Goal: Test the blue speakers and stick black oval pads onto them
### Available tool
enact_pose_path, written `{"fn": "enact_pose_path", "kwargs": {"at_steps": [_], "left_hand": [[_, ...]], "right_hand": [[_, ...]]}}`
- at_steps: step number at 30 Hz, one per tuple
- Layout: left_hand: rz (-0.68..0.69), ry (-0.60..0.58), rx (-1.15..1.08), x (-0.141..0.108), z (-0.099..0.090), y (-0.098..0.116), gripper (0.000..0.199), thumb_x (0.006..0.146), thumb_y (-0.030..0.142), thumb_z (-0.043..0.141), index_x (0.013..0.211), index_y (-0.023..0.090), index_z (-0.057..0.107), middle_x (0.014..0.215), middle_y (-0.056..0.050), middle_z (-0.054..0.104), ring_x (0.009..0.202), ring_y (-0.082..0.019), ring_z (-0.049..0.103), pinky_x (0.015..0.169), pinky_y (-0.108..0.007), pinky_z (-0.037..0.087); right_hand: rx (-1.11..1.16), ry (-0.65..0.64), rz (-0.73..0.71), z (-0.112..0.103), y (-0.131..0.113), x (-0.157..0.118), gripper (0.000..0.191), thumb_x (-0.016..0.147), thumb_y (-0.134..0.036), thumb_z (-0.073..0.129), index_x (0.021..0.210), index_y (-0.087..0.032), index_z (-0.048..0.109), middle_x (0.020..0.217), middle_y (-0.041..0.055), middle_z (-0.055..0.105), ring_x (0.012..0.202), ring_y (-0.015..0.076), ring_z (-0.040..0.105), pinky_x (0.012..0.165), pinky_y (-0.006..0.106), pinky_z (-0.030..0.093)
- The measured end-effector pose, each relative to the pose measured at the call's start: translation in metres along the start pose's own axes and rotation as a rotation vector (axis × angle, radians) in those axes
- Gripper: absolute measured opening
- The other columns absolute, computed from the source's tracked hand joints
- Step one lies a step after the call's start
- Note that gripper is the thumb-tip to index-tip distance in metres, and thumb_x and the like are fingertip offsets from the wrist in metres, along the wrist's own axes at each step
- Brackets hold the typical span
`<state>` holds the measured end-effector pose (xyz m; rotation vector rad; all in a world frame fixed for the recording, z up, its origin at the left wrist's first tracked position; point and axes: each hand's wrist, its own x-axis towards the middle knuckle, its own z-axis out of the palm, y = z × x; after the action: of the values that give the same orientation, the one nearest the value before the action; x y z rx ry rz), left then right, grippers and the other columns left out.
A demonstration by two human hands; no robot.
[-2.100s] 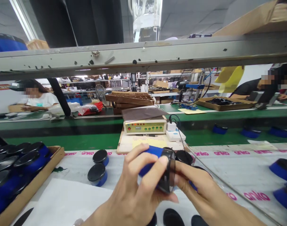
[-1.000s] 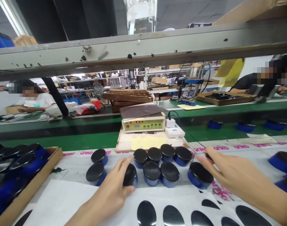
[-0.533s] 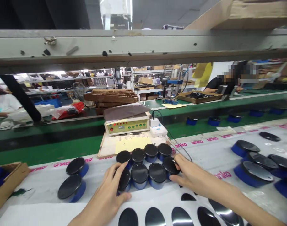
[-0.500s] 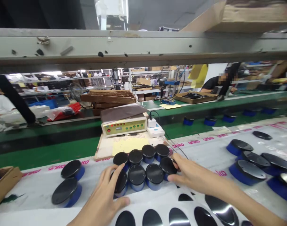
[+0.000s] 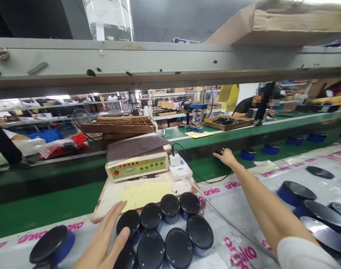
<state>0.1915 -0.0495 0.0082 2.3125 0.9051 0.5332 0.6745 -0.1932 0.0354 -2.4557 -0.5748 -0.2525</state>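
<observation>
Several round blue pieces with glossy black tops (image 5: pixel 178 247) stand in two close rows in front of me. Beside the left end of these rows is my left hand (image 5: pixel 106 235), fingers stretched and thumb apart, gripping nothing. My right arm reaches far forward to the green belt (image 5: pixel 209 171). There my right hand (image 5: pixel 228 158) is closed on a round blue piece (image 5: pixel 216 158), mostly hidden behind the fingers. More blue pieces (image 5: pixel 248 154) sit in a line on the belt to the right of it.
A control box with lights (image 5: pixel 139 167) and a white power strip (image 5: pixel 180 170) stand on a board, a cable trailing right. More blue pieces lie left (image 5: pixel 51 244) and right (image 5: pixel 296 192) on the printed sheet. A shelf beam (image 5: pixel 165 59) crosses above. A person (image 5: pixel 243 108) works beyond the belt.
My right hand has left the grouped pieces and stretched forward to a blue piece on the belt. My left hand has stayed by the group's left side. The view has shifted.
</observation>
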Motion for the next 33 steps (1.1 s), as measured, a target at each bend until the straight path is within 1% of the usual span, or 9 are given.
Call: {"fn": "enact_pose_path", "kwargs": {"at_steps": [3, 6, 8, 10, 12, 17, 21, 27, 33], "left_hand": [[0.058, 0.084, -0.103, 0.003, -0.011, 0.031, 0.045, 0.089, 0.046, 0.040, 0.132, 0.035, 0.040, 0.145, 0.000, 0.033, 0.134, -0.026, 0.030, 0.109, -0.049, 0.026], [0.171, 0.070, -0.254, 0.007, -0.011, 0.075, 0.031, 0.090, 0.041, 0.041, 0.118, 0.037, 0.054, 0.140, 0.001, 0.037, 0.130, -0.023, 0.035, 0.108, -0.045, 0.030], [0.257, 0.022, -0.368, 0.010, -0.004, 0.104, 0.031, 0.088, 0.038, 0.048, 0.119, 0.036, 0.053, 0.142, 0.000, 0.029, 0.130, -0.023, 0.034, 0.106, -0.041, 0.034], [0.278, 0.004, -0.549, 0.012, 0.002, 0.126, 0.058, 0.078, 0.038, 0.064, 0.130, 0.037, 0.039, 0.144, -0.002, 0.023, 0.128, -0.024, 0.036, 0.101, -0.038, 0.040], [0.224, 0.002, -0.782, 0.010, 0.003, 0.137, 0.078, 0.067, 0.036, 0.075, 0.132, 0.031, 0.032, 0.139, -0.007, 0.032, 0.118, -0.024, 0.047, 0.095, -0.037, 0.044], [0.006, -0.235, -1.314, -0.020, -0.020, 0.126, 0.038, 0.082, 0.038, 0.061, 0.114, 0.019, 0.052, 0.119, -0.008, 0.057, 0.106, -0.020, 0.055, 0.090, -0.031, 0.045], [-0.172, -0.397, -1.607, -0.045, -0.039, 0.115, 0.043, 0.093, 0.043, 0.036, 0.114, 0.013, 0.057, 0.107, -0.012, 0.064, 0.089, -0.019, 0.062, 0.084, -0.037, 0.049], [-0.213, -0.437, -1.599, -0.058, -0.044, 0.108, 0.054, 0.087, 0.056, 0.043, 0.113, 0.013, 0.060, 0.105, -0.011, 0.067, 0.087, -0.020, 0.065, 0.088, -0.037, 0.047], [-0.156, -0.384, -1.543, -0.062, -0.045, 0.105, 0.053, 0.080, 0.057, 0.053, 0.111, 0.014, 0.061, 0.103, -0.011, 0.068, 0.087, -0.024, 0.066, 0.084, -0.037, 0.049]], "right_hand": [[0.069, -0.074, 0.004, -0.006, -0.016, -0.003, 0.027, 0.087, -0.033, 0.056, 0.106, -0.013, 0.055, 0.103, 0.0065, 0.059, 0.085, 0.0167, 0.059, 0.072, 0.034, 0.050], [0.192, -0.166, -0.116, -0.031, -0.058, -0.033, 0.032, 0.082, -0.043, 0.058, 0.095, -0.015, 0.053, 0.096, 0.0052, 0.060, 0.068, 0.0134, 0.059, 0.060, 0.027, 0.050], [0.289, -0.250, -0.238, -0.054, -0.096, -0.074, 0.040, 0.079, -0.055, 0.056, 0.093, -0.018, 0.050, 0.096, 0.0020, 0.060, 0.056, 0.0096, 0.056, 0.051, 0.023, 0.048], [0.437, -0.387, -0.426, -0.079, -0.131, -0.127, 0.045, 0.076, -0.060, 0.056, 0.097, -0.020, 0.050, 0.086, -0.0007, 0.059, 0.049, 0.0083, 0.051, 0.042, 0.022, 0.043], [0.498, -0.473, -0.581, -0.101, -0.156, -0.180, 0.044, 0.074, -0.058, 0.059, 0.093, -0.020, 0.049, 0.070, -0.0036, 0.054, 0.048, 0.0093, 0.047, 0.039, 0.021, 0.037], [0.456, -0.496, -0.859, -0.131, -0.164, -0.255, 0.028, 0.094, -0.040, 0.031, 0.076, -0.022, 0.042, 0.064, -0.0032, 0.049, 0.055, 0.0111, 0.044, 0.050, 0.023, 0.038], [0.395, -0.554, -0.990, -0.128, -0.153, -0.278, 0.023, 0.097, -0.028, 0.031, 0.080, -0.022, 0.047, 0.075, -0.0014, 0.056, 0.065, 0.0118, 0.051, 0.058, 0.023, 0.040], [0.353, -0.211, -1.200, -0.121, -0.158, -0.297, 0.024, 0.096, -0.024, 0.037, 0.077, -0.020, 0.051, 0.065, -0.0006, 0.052, 0.055, 0.0119, 0.047, 0.051, 0.025, 0.034], [0.308, -0.171, -1.203, -0.125, -0.158, -0.299, 0.021, 0.096, -0.026, 0.038, 0.081, -0.021, 0.052, 0.068, -0.0005, 0.055, 0.057, 0.0125, 0.052, 0.054, 0.025, 0.037]]}}
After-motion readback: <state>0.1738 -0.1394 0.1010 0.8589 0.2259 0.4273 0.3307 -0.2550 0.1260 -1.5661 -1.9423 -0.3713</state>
